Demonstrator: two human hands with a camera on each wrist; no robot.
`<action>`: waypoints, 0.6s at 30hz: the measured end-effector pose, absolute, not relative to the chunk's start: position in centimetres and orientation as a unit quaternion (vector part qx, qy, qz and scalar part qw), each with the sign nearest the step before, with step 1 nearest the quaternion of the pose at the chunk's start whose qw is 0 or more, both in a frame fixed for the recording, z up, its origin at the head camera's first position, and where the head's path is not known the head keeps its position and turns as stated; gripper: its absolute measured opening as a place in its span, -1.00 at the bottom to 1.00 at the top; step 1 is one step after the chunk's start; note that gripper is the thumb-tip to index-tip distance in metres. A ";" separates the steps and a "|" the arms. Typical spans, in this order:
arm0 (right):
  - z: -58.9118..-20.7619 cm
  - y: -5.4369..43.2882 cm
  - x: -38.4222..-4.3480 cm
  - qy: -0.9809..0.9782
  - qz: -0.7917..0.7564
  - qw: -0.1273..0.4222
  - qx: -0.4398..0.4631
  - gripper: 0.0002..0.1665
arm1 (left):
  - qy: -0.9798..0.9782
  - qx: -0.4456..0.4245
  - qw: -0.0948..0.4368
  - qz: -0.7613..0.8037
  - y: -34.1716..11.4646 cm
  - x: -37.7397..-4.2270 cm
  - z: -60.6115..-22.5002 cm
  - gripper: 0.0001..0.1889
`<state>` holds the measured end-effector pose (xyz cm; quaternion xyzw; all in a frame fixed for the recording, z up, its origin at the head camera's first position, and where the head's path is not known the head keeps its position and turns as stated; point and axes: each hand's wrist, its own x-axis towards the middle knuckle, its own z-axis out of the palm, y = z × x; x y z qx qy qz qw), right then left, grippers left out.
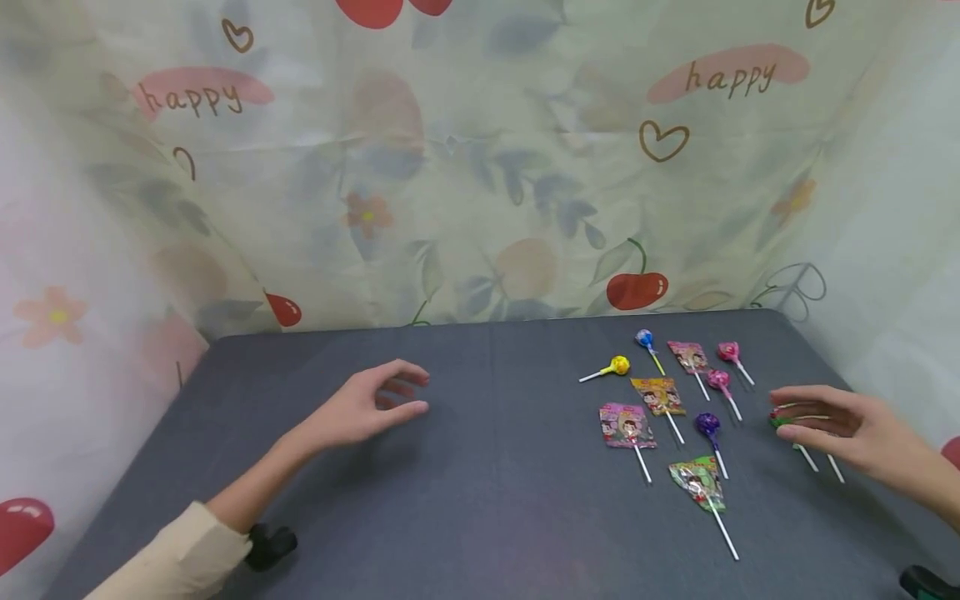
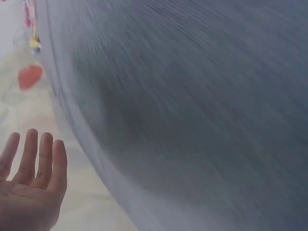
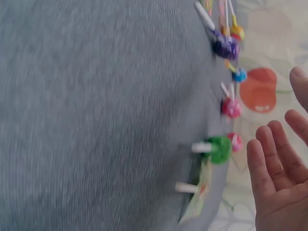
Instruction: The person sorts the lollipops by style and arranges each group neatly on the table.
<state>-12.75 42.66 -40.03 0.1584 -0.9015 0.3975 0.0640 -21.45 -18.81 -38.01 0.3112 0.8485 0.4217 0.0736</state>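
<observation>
My left hand [image 1: 367, 404] hovers over the left part of the dark grey table, fingers loosely bent and nothing in them. On the right, my right hand [image 1: 855, 429] is held above two lollipops, partly covering them, and its grasp is empty. The right wrist view shows that pair: a round green lollipop [image 3: 220, 149] and a flat one in a pale green wrapper [image 3: 198, 197]. Nearest to that hand on its left are a round purple lollipop [image 1: 707, 424], a flat green-wrapped lollipop [image 1: 699, 481] and two round pink lollipops [image 1: 718, 380].
Farther left lie a yellow lollipop [image 1: 619, 365], a blue lollipop [image 1: 644, 338], an orange-wrapped flat lollipop [image 1: 658, 395] and two pink-wrapped flat ones, one in front [image 1: 627, 425]. A patterned curtain [image 1: 465, 192] hangs behind the table [image 1: 480, 467].
</observation>
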 end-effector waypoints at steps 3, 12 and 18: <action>-40.1 43.7 -12.7 -0.902 0.405 0.064 0.139 -0.51 | 0.837 0.327 0.083 0.430 -16.4 -21.7 -38.3 -0.58; -40.5 46.1 -13.2 -0.928 0.360 0.055 0.073 -0.41 | 0.814 0.347 0.104 0.453 -9.8 -22.5 -38.5 -0.55; -41.4 47.3 -13.8 -0.929 0.357 0.060 0.074 -0.35 | 0.803 0.358 0.112 0.463 -6.8 -22.9 -39.1 -0.54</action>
